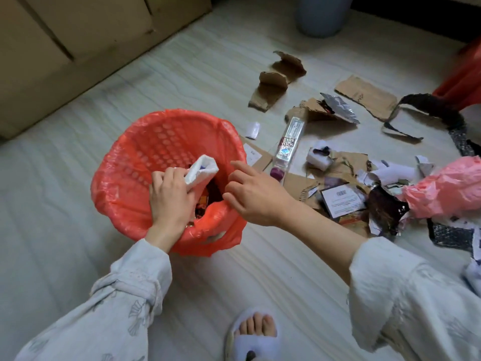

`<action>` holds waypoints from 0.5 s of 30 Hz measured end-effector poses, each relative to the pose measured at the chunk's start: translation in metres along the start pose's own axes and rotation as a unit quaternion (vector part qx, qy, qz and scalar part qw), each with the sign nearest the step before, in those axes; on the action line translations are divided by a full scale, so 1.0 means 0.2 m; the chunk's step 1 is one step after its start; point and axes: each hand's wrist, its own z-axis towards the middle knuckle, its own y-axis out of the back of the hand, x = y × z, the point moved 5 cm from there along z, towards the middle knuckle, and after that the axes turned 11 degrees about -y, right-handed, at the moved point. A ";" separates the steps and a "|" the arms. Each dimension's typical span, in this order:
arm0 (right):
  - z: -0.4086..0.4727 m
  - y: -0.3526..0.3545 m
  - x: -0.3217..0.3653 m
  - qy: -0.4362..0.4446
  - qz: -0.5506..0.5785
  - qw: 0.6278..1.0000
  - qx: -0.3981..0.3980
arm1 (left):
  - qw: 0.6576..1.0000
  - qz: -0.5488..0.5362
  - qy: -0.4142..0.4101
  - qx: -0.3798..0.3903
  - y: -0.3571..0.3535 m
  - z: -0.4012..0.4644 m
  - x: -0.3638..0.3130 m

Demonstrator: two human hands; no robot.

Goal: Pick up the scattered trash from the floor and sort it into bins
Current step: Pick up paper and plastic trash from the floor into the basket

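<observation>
While the left hand [170,196] closes its fingers round a white wrapper [201,171], the wrapper sits inside the mouth of the bin [145,142], a latticed basket lined with a red plastic bag [208,230]. Fingers and thumb curl about the wrapper's lower end; its open upper end sticks out beyond the knuckles, away from the person. Beneath the grip, dark and orange scraps lie at the bottom of the bin. The right hand [253,195] hangs just beside the grip, over the bin's right rim, fingers loosely spread and holding nothing; whether its fingertips touch the liner cannot be told. Beyond the right hand, on the pale floor [78,230], lies a clear soda bottle [287,145] with a purple cap, its cap end nearest the hands. Farther out from the grip, torn cardboard pieces [273,86] are scattered, along with a silver foil wrapper [341,106], printed paper cards [342,203] and a crumpled pink plastic bag [442,188] at the far right. A grey bin [321,15] stands well apart at the top of the view. Near the person, below both hands, a foot in a white slipper [253,340] rests on the floor. Pale patterned sleeves [117,303] cover both forearms.
</observation>
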 end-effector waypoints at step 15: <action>-0.28 0.09 -0.18 0.108 -0.090 0.986 -0.083 | 0.908 -0.028 -0.167 0.382 -0.35 0.01 -0.25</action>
